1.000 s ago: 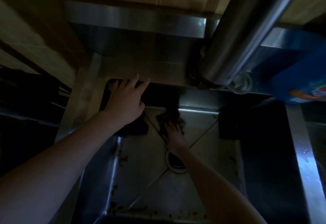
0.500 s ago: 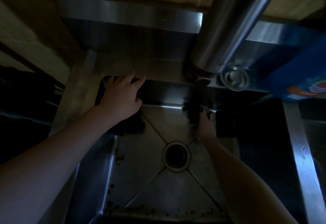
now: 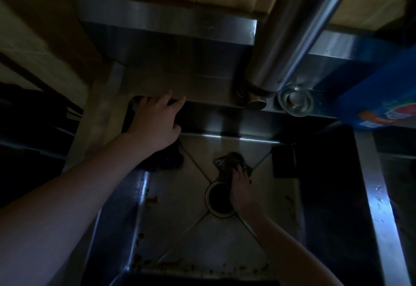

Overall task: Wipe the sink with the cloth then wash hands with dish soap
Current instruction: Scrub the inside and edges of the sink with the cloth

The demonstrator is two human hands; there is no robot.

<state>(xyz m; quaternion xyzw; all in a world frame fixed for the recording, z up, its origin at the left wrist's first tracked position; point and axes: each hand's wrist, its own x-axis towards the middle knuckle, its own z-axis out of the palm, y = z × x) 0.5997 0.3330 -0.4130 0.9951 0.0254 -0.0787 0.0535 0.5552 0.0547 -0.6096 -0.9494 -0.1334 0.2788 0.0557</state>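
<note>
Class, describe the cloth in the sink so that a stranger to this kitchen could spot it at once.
Start at the steel sink, whose floor creases meet at the round drain. Just beyond the drain, the right hand holds the cloth. It is the crumpled, stringy-looking piece in mid-floor, unlike the flat dark block against the right-side wall.
</note>
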